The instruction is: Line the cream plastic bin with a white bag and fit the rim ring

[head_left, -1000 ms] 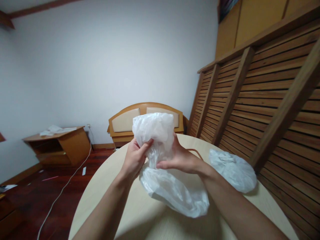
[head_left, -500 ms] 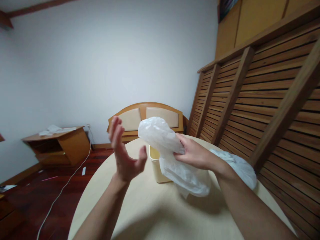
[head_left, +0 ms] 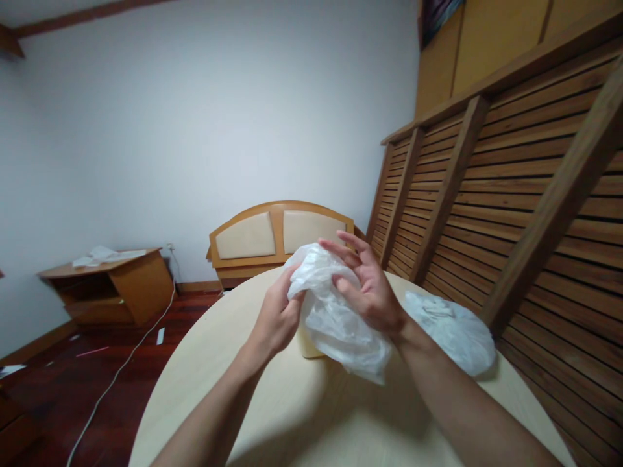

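Note:
A crumpled white plastic bag hangs between my hands above the round table. My left hand is closed on the bag's left edge, thumb and fingers pinching the film. On the other side my right hand touches the bag with its thumb, its fingers spread apart and raised. Behind the bag stands a cream-coloured bin; only its lower left part shows, the rest being covered by the bag and my left hand.
Another white plastic bag lies at the right of the round table. Beyond stand a headboard and a low wooden cabinet with papers on top. Slatted wooden panels line the right. A white cable crosses the floor.
My left hand, open and empty before, has moved right and taken hold of the bag. My right hand has loosened its grip and spread its fingers. The bag now covers more of the bin.

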`<state>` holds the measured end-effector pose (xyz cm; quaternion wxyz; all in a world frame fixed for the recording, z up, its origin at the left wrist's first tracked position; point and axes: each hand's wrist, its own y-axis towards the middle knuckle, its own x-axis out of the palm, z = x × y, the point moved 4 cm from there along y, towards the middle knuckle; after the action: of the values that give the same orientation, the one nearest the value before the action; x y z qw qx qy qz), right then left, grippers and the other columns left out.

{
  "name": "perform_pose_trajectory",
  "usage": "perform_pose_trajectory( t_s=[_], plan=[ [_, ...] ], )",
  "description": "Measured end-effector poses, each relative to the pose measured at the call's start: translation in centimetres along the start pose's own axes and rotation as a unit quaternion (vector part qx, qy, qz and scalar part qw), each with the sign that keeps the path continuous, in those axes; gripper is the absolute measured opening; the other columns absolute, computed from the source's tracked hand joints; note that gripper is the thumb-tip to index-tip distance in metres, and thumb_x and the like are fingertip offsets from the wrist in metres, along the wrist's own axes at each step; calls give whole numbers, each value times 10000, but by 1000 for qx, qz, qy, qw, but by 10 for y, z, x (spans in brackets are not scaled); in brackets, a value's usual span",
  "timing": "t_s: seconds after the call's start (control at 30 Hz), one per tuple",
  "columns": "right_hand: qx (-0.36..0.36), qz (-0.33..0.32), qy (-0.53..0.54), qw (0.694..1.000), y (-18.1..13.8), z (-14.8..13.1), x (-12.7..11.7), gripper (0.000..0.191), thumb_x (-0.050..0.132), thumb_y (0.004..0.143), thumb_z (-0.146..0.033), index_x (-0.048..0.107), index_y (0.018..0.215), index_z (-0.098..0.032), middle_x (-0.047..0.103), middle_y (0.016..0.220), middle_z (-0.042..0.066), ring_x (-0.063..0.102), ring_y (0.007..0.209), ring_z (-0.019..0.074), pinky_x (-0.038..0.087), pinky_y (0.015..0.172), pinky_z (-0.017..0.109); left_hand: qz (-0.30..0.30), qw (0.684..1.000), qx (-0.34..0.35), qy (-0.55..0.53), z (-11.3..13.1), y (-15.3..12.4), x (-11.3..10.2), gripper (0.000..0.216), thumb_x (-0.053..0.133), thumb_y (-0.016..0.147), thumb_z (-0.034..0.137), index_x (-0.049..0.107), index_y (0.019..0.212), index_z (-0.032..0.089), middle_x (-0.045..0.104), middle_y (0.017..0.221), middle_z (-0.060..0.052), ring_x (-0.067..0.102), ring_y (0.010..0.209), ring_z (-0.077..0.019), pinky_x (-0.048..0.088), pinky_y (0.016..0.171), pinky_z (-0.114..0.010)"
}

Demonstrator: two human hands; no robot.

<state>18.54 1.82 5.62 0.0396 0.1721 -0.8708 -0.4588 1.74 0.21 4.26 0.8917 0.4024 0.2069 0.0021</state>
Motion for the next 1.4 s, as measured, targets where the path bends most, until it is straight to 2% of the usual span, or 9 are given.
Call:
perform_pose_trajectory(
  t_s=[0.17, 0.3, 0.57, 0.8, 0.93, 1.07, 1.17, 1.3, 1.4],
  plan=[
    [-45, 38, 14, 998, -6, 3, 25, 436, 516, 1007, -330, 416, 1431, -332, 425, 1586, 37, 333, 1494, 210, 252, 1245, 464, -125, 987, 21, -102, 26, -16, 22, 626, 604, 932, 432, 430, 1482, 189, 517, 1489, -130, 503, 1359, -310, 414, 1142, -420],
    [-31, 18, 31, 999, -7, 1, 25, 438, 504, 990, -449, 469, 1415, -346, 400, 1601, 0, 287, 1513, 237, 205, 1260, 482, -103, 989, 28, -101, 32, -20, 22, 708, 734, 833, 291, 431, 1465, 191, 533, 1446, -136, 572, 1255, -290, 456, 1095, -399],
    [158, -139, 109, 972, -3, 11, 1, 1062, 787, 703, -660, 271, 1565, -317, 370, 1595, 110, 409, 1426, 355, 384, 1142, 531, -59, 962, -105, -246, 4, -1, -5, 435, 830, 663, 432, 705, 965, 145, 739, 918, -83, 672, 773, -246, 559, 678, -320],
    [154, -80, -33, 984, 5, 27, -4, 781, 815, 748, -275, 443, 1432, -215, 576, 1398, 111, 577, 1244, 263, 447, 1093, 435, 108, 965, -153, -185, -16, 10, -36, 731, 788, 707, 504, 542, 1306, 166, 674, 1224, -136, 669, 1055, -280, 557, 865, -353],
    [148, 1, -50, 988, 6, 29, 6, 651, 750, 748, -201, 485, 1342, -180, 634, 1296, 100, 626, 1153, 243, 491, 1035, 413, 21, 975, -151, -159, -1, 0, -27, 1087, 776, 735, 550, 139, 1557, 234, 447, 1511, -198, 560, 1296, -338, 525, 1007, -427],
    [169, -80, 2, 982, 5, 22, 12, 696, 779, 744, -261, 489, 1374, -210, 644, 1293, 107, 641, 1140, 246, 546, 948, 386, 19, 994, -98, -51, 7, -1, -31, 1159, 836, 694, 439, 92, 1551, 207, 390, 1540, -201, 455, 1400, -324, 395, 1156, -428],
    [249, -95, -13, 964, 5, 29, -15, 647, 735, 821, -396, 477, 1391, -231, 681, 1197, 122, 700, 940, 218, 590, 703, 327, 21, 990, -140, -13, -15, 4, -57, 1104, 821, 695, 460, 167, 1536, 172, 453, 1482, -205, 518, 1330, -333, 434, 1119, -448],
    [292, -40, -242, 924, -4, 63, -91, 462, 609, 918, -377, 552, 1312, -144, 715, 1087, 146, 703, 920, 223, 572, 777, 350, -63, 968, -239, 43, -67, -1, -102, 1123, 815, 650, 560, 239, 1526, 156, 598, 1334, -197, 644, 1148, -340, 564, 932, -437],
    [311, -27, -494, 812, -27, 91, -158, 396, 619, 898, -352, 646, 1220, -123, 715, 1151, 186, 680, 1073, 292, 509, 948, 409, -165, 934, -296, 111, -110, -18, -128, 1021, 763, 649, 638, 411, 1458, 123, 681, 1237, -196, 692, 1072, -337, 588, 866, -411]
  ],
)
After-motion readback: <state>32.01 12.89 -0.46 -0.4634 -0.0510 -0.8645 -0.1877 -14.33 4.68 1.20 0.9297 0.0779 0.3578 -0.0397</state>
